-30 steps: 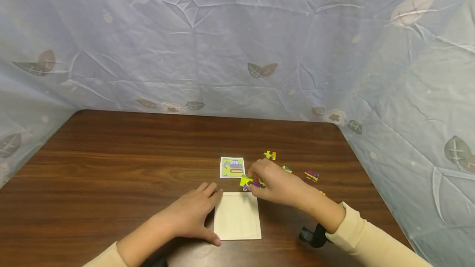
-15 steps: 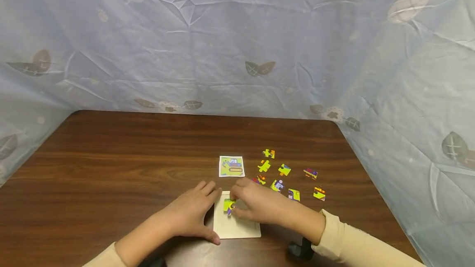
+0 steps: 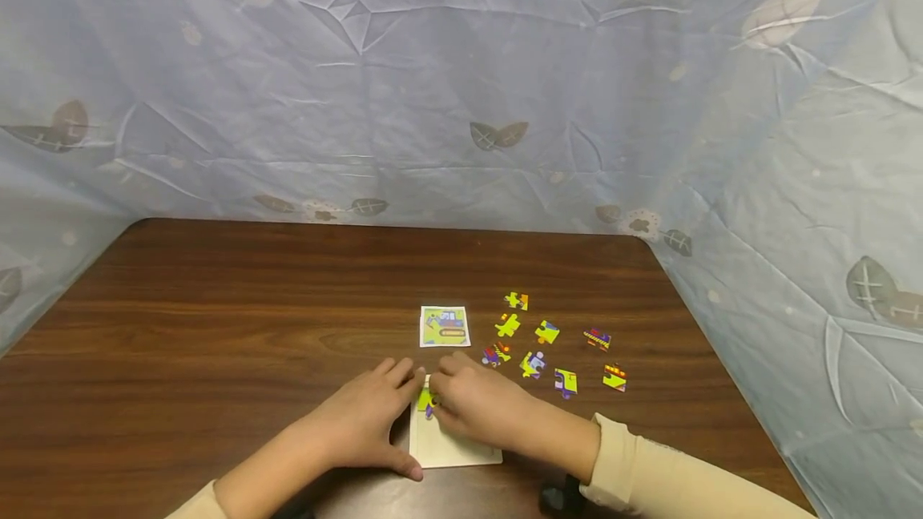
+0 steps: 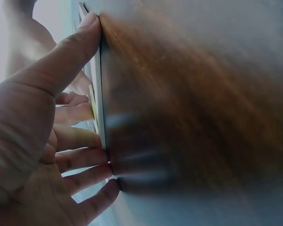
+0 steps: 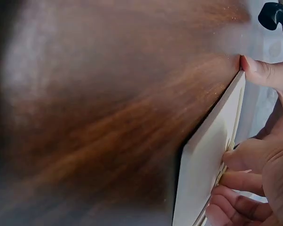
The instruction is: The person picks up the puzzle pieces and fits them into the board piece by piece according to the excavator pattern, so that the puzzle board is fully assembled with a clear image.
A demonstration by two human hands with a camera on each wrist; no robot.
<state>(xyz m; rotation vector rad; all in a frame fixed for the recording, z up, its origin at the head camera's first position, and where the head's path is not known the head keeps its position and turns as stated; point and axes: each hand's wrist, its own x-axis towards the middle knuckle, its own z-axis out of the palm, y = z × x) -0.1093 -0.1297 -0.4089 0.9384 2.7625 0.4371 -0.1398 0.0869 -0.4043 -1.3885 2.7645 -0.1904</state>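
My right hand (image 3: 485, 400) pinches a yellow-green and purple jigsaw piece (image 3: 424, 401) at the upper left corner of the pale puzzle board (image 3: 457, 452). In the right wrist view, thumb and fingers come together low over the raised rim of the board (image 5: 209, 150). My left hand (image 3: 366, 423) lies along the board's left side, thumb at the near corner and fingers at the far one. Its fingers look fairly straight in the left wrist view, tips against the board's edge (image 4: 100, 89). My right hand covers part of the board and piece.
A small picture card (image 3: 445, 327) of an excavator lies just beyond the board. Several loose jigsaw pieces, among them a purple-and-yellow one (image 3: 566, 382) and a red-and-green one (image 3: 615, 377), are spread to the right on the brown wooden table (image 3: 288, 287). A patterned curtain (image 3: 418, 86) surrounds the table.
My right hand has carried the jigsaw piece from beyond the board's far edge onto it, then left into the upper left corner. My left hand has stayed at the board's left side.
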